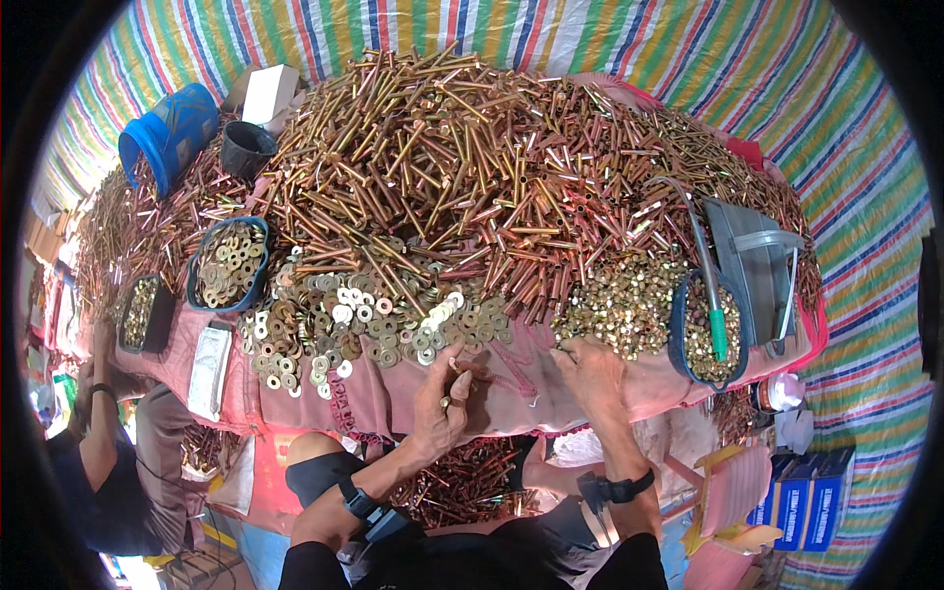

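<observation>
My left hand [441, 405] is closed, with its fingers curled, at the near edge of a spread of flat metal washers [383, 324]. A small shiny bit shows at its fingers, too small to name. My right hand [596, 376] rests at the near edge of a heap of small brassy nuts [619, 300]. Its fingers are bent together at the tips, and what they hold, if anything, is hidden. Beyond both hands rises a large pile of brassy bolts and sleeves [423, 157]. Pinkish cloth [511, 366] lies under the hands.
Blue-rimmed tubs hold washers [231, 264] and nuts [708, 329]. A grey scoop-like container [752, 258] and a green-handled tool [718, 334] lie at right. A blue bucket [169, 138] and black cup [246, 149] stand far left. Another person's arm [101, 413] is at left.
</observation>
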Motion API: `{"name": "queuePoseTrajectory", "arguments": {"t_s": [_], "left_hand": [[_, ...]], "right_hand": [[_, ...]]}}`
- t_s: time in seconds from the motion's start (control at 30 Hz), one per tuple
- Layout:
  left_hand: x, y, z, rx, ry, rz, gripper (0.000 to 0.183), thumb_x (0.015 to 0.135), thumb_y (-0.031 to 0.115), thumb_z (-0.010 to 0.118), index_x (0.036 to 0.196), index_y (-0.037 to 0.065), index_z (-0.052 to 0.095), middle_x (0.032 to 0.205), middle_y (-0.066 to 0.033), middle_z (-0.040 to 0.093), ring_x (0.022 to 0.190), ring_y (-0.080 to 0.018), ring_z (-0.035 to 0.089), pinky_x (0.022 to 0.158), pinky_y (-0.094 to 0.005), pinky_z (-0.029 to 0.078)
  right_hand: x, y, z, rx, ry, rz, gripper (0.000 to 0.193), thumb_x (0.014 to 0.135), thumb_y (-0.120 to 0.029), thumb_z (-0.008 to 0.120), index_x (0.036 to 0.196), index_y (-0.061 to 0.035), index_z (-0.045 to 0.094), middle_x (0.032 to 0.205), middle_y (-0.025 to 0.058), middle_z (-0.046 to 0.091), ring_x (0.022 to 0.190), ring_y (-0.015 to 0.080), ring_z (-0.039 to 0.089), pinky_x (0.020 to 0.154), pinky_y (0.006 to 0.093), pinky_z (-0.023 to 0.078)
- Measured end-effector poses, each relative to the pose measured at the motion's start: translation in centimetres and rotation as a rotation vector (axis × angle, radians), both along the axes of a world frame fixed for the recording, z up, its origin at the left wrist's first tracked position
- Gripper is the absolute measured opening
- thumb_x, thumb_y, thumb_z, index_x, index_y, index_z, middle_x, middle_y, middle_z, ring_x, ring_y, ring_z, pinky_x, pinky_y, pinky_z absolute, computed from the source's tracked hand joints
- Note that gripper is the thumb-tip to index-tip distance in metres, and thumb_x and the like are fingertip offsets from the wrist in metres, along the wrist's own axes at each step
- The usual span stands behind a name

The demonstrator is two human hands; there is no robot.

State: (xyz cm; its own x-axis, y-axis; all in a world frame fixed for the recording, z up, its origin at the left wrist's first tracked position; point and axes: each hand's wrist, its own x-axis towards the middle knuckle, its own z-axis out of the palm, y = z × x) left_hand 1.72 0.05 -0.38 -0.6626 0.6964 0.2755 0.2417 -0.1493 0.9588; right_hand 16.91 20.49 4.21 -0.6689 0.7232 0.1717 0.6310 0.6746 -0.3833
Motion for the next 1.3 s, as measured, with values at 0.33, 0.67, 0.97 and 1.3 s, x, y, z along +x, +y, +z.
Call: {"name": "queuePoseTrajectory", "arguments": {"t_s": [0.33,0.67,0.97,1.3], "left_hand": [[-0.4,0.0,0.0,0.000,0.121,0.050,0.035,0.108,0.010,0.058,0.143,0.005,0.059,0.102,-0.0104,0.067,0.085,-0.0170,0.064,0.079,-0.0300,0.054],[-0.6,-0.2,0.9,-0.034,0.101,0.005,0.037,0.106,0.007,0.060,0.143,0.004,0.060,0.095,-0.0096,0.068,0.082,-0.0169,0.065,0.076,-0.0298,0.055],[-0.4,0.0,0.3,-0.014,0.160,-0.012,0.040,0.104,0.001,0.062,0.144,0.004,0.060,0.103,-0.0112,0.069,0.089,-0.0214,0.066,0.082,-0.0312,0.054],[-0.7,0.2,-0.3,0.062,0.288,0.003,0.064,0.079,-0.013,0.059,0.141,0.001,0.061,0.092,-0.0157,0.069,0.078,-0.0304,0.069,0.070,-0.0378,0.056]], "right_hand": [[-1.7,-1.1,0.5,-0.006,-0.003,0.109,0.023,0.094,-0.020,0.073,0.112,-0.0061,0.074,0.101,0.0178,0.067,0.086,0.0393,0.070,0.077,0.0495,0.055],[-1.9,-0.7,0.4,-0.026,0.041,0.107,0.025,0.092,-0.015,0.075,0.114,-0.0032,0.072,0.095,0.0189,0.065,0.081,0.0394,0.068,0.074,0.0484,0.055],[-3.8,-3.2,-0.4,-0.919,0.551,0.291,0.023,0.101,-0.013,0.074,0.119,0.0007,0.073,0.090,0.0030,0.069,0.073,0.0075,0.063,0.061,0.0226,0.051],[-5.8,-5.9,2.7,-0.593,0.569,0.561,0.027,0.099,-0.003,0.069,0.125,0.0020,0.072,0.113,0.0096,0.071,0.092,0.0142,0.069,0.080,0.0270,0.056]]}}
